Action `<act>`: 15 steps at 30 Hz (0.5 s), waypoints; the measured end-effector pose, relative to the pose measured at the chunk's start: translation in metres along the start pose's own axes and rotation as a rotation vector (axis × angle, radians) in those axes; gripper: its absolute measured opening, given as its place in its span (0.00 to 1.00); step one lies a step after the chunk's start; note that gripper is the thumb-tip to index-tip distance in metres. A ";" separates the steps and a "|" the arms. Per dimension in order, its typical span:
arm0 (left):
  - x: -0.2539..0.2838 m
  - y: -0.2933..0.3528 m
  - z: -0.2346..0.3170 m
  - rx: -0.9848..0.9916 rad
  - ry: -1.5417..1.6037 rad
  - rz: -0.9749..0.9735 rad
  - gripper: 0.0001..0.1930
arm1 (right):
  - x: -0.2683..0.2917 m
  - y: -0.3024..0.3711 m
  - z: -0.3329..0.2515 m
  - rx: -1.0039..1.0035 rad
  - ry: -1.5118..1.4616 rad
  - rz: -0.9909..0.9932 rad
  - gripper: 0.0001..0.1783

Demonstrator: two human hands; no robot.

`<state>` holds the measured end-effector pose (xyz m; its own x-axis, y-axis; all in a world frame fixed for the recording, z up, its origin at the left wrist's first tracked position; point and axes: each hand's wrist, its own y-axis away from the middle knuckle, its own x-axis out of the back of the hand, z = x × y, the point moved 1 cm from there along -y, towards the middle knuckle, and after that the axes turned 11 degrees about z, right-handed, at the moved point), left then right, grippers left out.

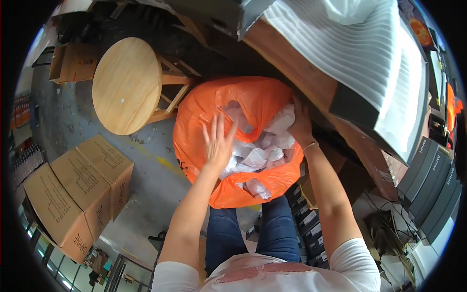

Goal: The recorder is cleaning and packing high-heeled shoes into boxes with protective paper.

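A large orange plastic bag (194, 104) stands in front of my legs, its mouth gaping. Crumpled white tissue-like paper and thin clear plastic (258, 158) fill it. My left hand (219, 143) is over the bag's left side, open, fingers spread and pointing away from me, with nothing in it. At the bag's right edge is my right hand (301, 125), beside a white crumpled piece (281, 119). Its fingers look stretched out along the rim; their tips are partly hidden in shadow.
A round wooden stool (127, 86) stands left of the bag. Taped brown cartons (80, 190) are at the left, an open carton (73, 63) farther back. On the right, a wooden-edged table (311, 80) bears white foam sheeting (350, 53). Grey shoe-type boxes (433, 190) stack beyond.
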<state>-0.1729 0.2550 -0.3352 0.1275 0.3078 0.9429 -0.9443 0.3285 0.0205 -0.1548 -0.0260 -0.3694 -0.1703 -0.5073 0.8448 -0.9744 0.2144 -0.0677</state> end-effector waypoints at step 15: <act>0.083 0.073 -0.038 1.033 0.826 0.608 0.26 | -0.018 0.113 -0.079 0.235 0.027 -0.467 0.27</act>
<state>-0.2198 0.3390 -0.2679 -0.5653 0.6951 0.4442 -0.6624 -0.7034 0.2576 -0.2507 0.0732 -0.3508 0.2907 -0.4815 0.8268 -0.9529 -0.2237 0.2048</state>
